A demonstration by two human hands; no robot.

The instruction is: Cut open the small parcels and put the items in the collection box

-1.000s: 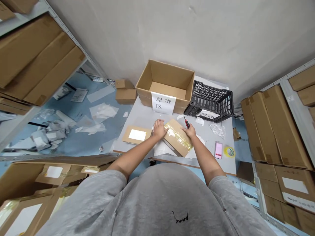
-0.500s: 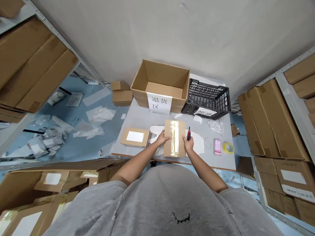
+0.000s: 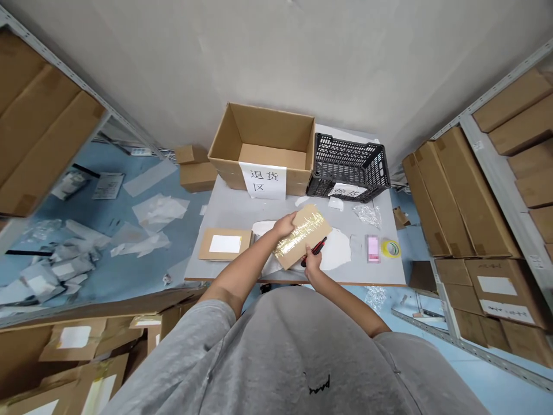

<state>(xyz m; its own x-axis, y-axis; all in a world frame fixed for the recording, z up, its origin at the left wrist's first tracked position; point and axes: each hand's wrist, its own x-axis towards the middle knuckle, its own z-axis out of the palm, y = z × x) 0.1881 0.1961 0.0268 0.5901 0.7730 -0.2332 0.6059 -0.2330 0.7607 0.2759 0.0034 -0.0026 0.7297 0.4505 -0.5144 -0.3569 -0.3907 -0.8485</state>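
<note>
Two hands at the grey table [image 3: 224,207]: the left hand [image 3: 285,225], fingers together, clamps one taped cardboard mailer [image 3: 300,237] over it — the right hand [image 3: 313,260] curls round one red utility knife [image 3: 315,248] (a second mailer [image 3: 224,244] lies just left).

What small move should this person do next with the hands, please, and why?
Probably the right hand should bring the red utility knife to the tape strip on the cardboard box and slit along it. The left hand grips the box, tilted up, and the tape looks uncut.
</note>
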